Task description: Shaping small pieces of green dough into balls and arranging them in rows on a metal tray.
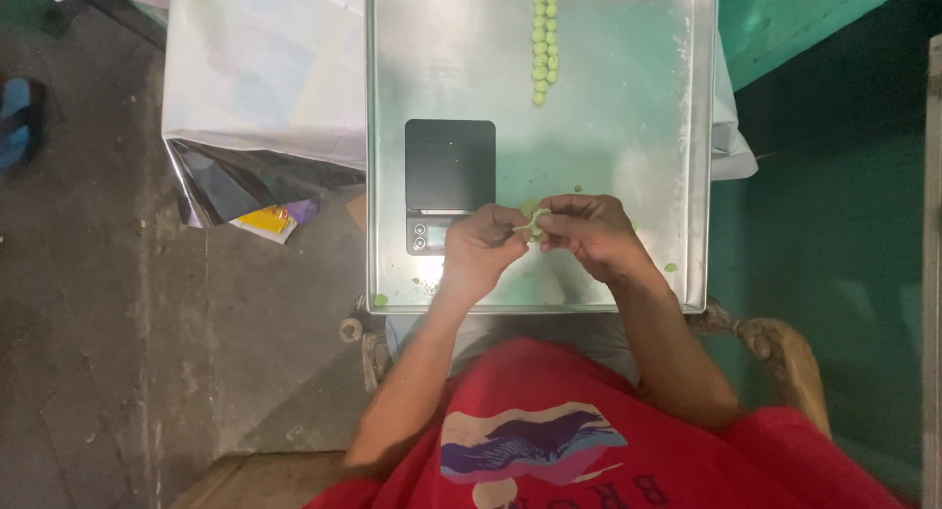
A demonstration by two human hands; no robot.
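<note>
My left hand [481,246] and my right hand [589,232] meet over the near part of a shiny metal tray [628,146]. Both pinch a small piece of pale green dough [533,220] between their fingertips. A black digital scale [449,180] lies on the tray just left of my left hand, its pan bare. At the tray's far edge two short rows of small green dough balls [544,38] lie side by side. Tiny green crumbs [671,267] dot the tray near my hands.
White and silvery plastic sheeting [265,97] with a colourful packet [275,220] lies left of the tray on a dark concrete floor [98,323]. A green wall [834,205] runs along the right. A wooden chair arm [775,342] shows by my right elbow.
</note>
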